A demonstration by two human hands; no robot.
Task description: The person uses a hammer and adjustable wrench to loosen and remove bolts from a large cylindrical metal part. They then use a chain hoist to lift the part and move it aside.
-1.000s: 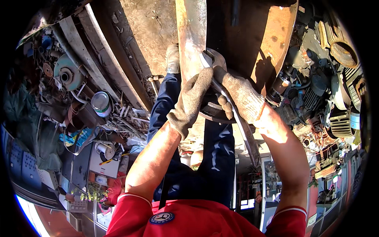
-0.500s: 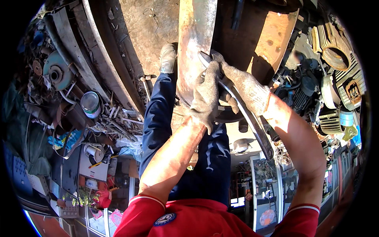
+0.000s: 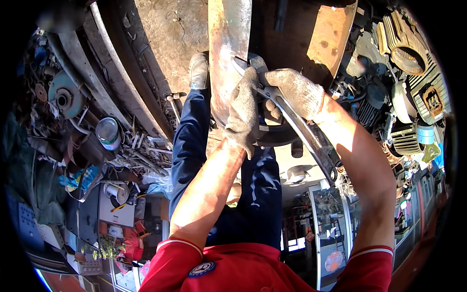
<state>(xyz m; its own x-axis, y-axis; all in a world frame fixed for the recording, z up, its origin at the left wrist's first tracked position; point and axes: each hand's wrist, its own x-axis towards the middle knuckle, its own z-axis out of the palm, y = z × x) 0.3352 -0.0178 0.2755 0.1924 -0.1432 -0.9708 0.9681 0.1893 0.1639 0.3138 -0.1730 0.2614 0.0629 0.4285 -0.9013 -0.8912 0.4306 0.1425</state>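
Observation:
My left hand (image 3: 243,104), in a worn grey-beige work glove, is closed around the upper part of a long, curved dark metal bar (image 3: 311,136). A bright pointed tip (image 3: 238,64) shows past its fingers, over a metal beam (image 3: 228,34) with a scuffed, rusty face. Also gloved, my right hand (image 3: 294,92) is closed with its fingers at the same bar, just right of the left; its fingertips are partly hidden. The bar slants down to the right, ending in a holed tip. Below the hands sits a dark round metal part (image 3: 277,136).
Long curved steel beams (image 3: 129,63) lie at the left, near a hammer (image 3: 173,104) on the ground. Scrap, a paint can (image 3: 108,131) and a greenish metal disc (image 3: 67,95) crowd the far left. Ribbed motor housings (image 3: 408,53) are piled at the right.
My right hand has drawn slightly away from the left hand's fingertips. The bar's lower end has shifted a little upward in view. My left hand keeps its place by the beam.

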